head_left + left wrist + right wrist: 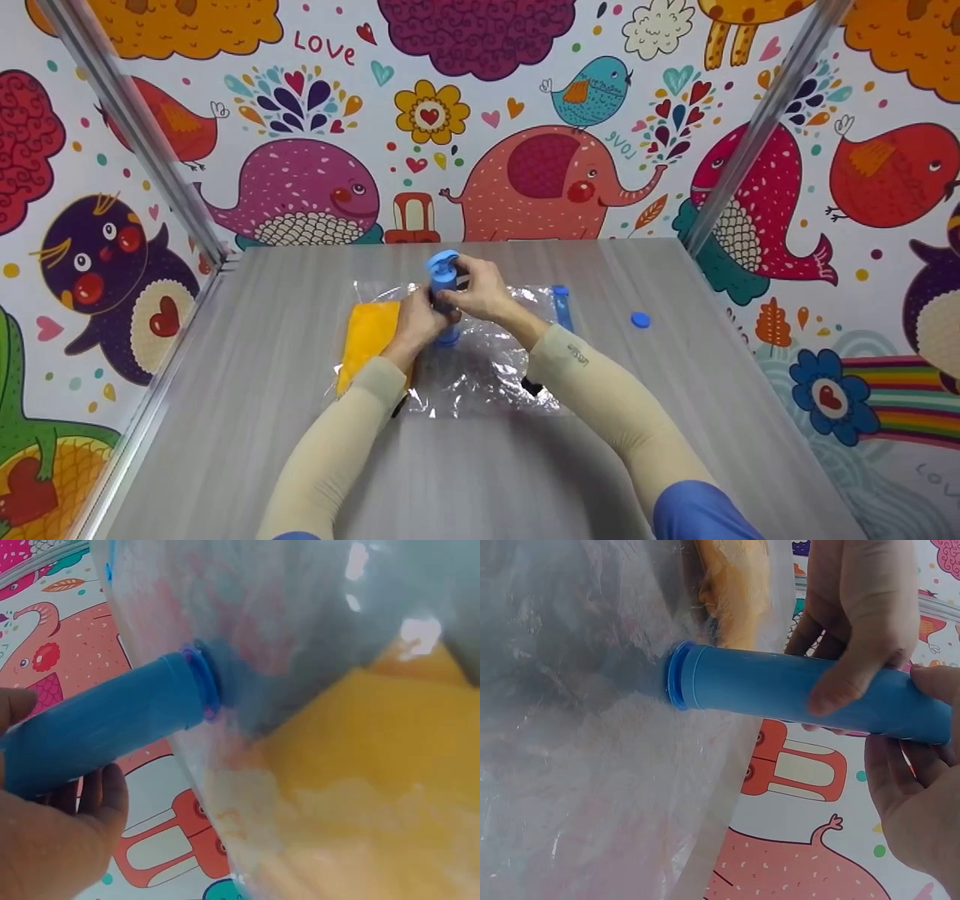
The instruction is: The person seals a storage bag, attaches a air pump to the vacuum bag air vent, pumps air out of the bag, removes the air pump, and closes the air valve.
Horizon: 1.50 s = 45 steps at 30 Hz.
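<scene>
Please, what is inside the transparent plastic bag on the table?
Inside the plastic bag, a yellow item shows through. In the head view, the left hand and left sleeve cover its right side, so what lies behind them cannot be seen there.

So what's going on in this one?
A person has both hands on a blue hand pump, the left grip around the barrel and the right grip nearer the top. The pump's lower end is at the round blue valve of a clear plastic bag on the table. A yellow item shows inside the bag's left side, and a small blue disc lies off to the right.
</scene>
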{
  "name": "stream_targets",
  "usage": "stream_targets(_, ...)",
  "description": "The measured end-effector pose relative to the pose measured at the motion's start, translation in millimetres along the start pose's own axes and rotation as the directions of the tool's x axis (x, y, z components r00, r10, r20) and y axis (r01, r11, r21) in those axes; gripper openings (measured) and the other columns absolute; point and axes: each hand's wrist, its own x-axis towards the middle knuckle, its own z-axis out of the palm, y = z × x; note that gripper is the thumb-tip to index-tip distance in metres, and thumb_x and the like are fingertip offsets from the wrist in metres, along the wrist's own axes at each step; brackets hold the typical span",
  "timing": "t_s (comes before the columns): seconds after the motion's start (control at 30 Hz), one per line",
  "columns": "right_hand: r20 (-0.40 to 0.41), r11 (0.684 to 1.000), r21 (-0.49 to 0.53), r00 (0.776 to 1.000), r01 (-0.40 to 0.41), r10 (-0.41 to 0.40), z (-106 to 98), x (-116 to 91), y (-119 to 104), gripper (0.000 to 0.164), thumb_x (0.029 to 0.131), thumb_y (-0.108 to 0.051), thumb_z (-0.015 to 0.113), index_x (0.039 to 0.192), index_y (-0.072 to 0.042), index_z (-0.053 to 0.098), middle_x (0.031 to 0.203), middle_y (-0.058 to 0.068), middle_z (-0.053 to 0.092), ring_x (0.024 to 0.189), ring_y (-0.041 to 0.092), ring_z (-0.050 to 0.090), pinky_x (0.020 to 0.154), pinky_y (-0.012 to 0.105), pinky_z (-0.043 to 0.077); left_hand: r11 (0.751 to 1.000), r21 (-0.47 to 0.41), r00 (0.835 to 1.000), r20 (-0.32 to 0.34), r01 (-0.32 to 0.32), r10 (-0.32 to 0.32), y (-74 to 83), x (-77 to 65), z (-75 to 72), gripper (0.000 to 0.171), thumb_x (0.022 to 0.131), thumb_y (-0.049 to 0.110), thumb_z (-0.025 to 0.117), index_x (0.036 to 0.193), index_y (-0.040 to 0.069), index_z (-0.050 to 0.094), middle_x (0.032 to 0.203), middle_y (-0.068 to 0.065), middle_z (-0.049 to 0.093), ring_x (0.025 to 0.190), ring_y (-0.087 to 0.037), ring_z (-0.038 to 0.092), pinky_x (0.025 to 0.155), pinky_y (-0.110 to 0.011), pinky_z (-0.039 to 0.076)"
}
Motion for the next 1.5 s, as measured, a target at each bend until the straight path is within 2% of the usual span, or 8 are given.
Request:
stream_targets(0.1,0.005,1.0,-0.004,1.0,0.001,-0.001,0,2,1,0.048,0.093,-0.013,0.087,0.136,0.002,0.071,0.133,0.024,0.08,0.12,0.044,0.081,0.104,0.051,0.068,0.993,0.121,0.996,0.091,-0.009,-0.002,-9.4,-1.6,-8.2,0.076,0.087,0.027,0.094,0.152,0.004,0.063,0.151,-0.022,0.072,0.137,-0.042,0.071,0.128,-0.059,0.051)
stream_targets(0.2,0.014,1.0,-0.005,1.0,-0.021,0.021,0,2,2,0.046,0.095,-0.013,0.087,0.136,0.0,0.071,0.133,0.022,0.08,0.121,0.042,0.08,0.104,0.051,0.069,0.959,0.284,0.981,0.189,-0.018,-0.038,-20.0,-5.2,-18.1,0.096,0.084,0.034,0.098,0.165,0.01,0.053,0.17,-0.021,0.055,0.16,-0.045,0.05,0.139,-0.063,0.035)
stream_targets(0.33,0.028,0.998,0.002,0.997,-0.07,0.07,-1,1,3,0.048,0.096,-0.012,0.086,0.14,-0.002,0.07,0.138,0.021,0.079,0.125,0.041,0.079,0.106,0.051,0.068,0.897,0.442,0.944,0.294,0.005,-0.15,-30.6,-13.6,-25.5,0.123,0.079,0.046,0.1,0.178,0.017,0.032,0.189,-0.021,0.021,0.177,-0.048,0.013,0.144,-0.07,0.01)
stream_targets(0.43,0.03,0.996,0.004,0.996,-0.086,0.086,-2,1,3,0.05,0.097,-0.013,0.086,0.142,-0.003,0.069,0.14,0.02,0.078,0.127,0.042,0.078,0.108,0.053,0.067,0.867,0.497,0.916,0.332,0.034,-0.226,-36.1,-20.2,-26.1,0.134,0.076,0.053,0.1,0.181,0.018,0.023,0.19,-0.022,0.008,0.177,-0.051,0.002,0.143,-0.073,0.003)
stream_targets(0.6,0.037,0.996,0.014,0.996,-0.082,0.082,0,1,2,0.05,0.098,-0.014,0.086,0.143,-0.003,0.068,0.142,0.02,0.077,0.128,0.042,0.077,0.108,0.054,0.067,0.827,0.561,0.899,0.345,0.032,-0.27,-41.3,-25.6,-25.0,0.139,0.077,0.058,0.099,0.182,0.017,0.017,0.19,-0.023,0.003,0.176,-0.054,0.0,0.142,-0.074,0.002)
stream_targets(0.87,0.006,0.997,-0.035,0.998,-0.069,0.069,6,1,-2,0.051,0.094,-0.014,0.09,0.141,-0.005,0.069,0.136,0.017,0.08,0.121,0.035,0.08,0.102,0.046,0.069,0.788,0.615,0.889,0.338,0.039,-0.308,-39.4,-27.2,-25.3,0.145,0.076,0.064,0.099,0.182,0.014,0.012,0.19,-0.026,-0.001,0.176,-0.055,0.0,0.141,-0.077,0.002)
stream_targets(1.23,-0.054,0.996,-0.079,0.998,-0.043,0.039,9,-1,-2,0.053,0.092,-0.02,0.094,0.136,-0.006,0.07,0.13,0.016,0.082,0.115,0.032,0.082,0.095,0.044,0.071,0.775,0.63,0.888,0.323,0.057,-0.328,-37.0,-26.3,-19.9,0.149,0.073,0.064,0.1,0.182,0.013,0.013,0.189,-0.027,0.0,0.176,-0.056,0.002,0.139,-0.081,0.003)
stream_targets(1.5,-0.087,0.993,-0.091,0.994,-0.072,0.064,12,-1,-6,0.055,0.09,-0.022,0.096,0.137,-0.008,0.07,0.13,0.014,0.082,0.113,0.028,0.081,0.102,0.043,0.069,0.766,0.639,0.888,0.309,0.071,-0.34,-30.2,-26.7,-17.4,0.144,0.077,0.062,0.099,0.181,0.012,0.012,0.189,-0.027,0.0,0.175,-0.056,0.002,0.139,-0.081,0.004)
